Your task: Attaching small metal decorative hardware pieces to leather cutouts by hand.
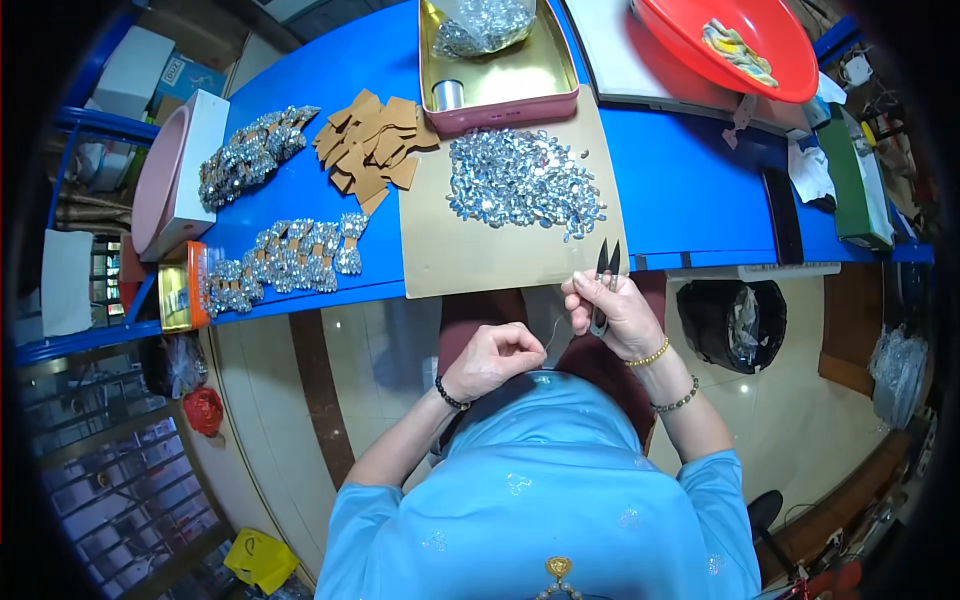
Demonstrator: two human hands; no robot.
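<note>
My right hand [618, 318] is closed around a pair of dark thread snips [608, 262], whose two pointed blades stand up just past the table's front edge. In front of my lap, my left hand [497, 360] is pinched shut at the end of a fine thread [556, 328], which rises toward the right hand; its far end is too thin to follow. A heap of loose clear rhinestones [520, 180] lies on a tan board [500, 265] beyond my hands. Left of it are a pile of brown bow-tie-shaped pieces [372, 145] and rows of silver stone-covered bows [300, 255].
Behind the rhinestones sits a pink-rimmed tin [510, 118] holding a thread spool [448, 95] and a bag of stones [485, 28]. More stone-covered bows [255, 150] and an orange box [185, 288] are at left. A red basin [745, 50] stands far right; a black bin [715, 325] is below.
</note>
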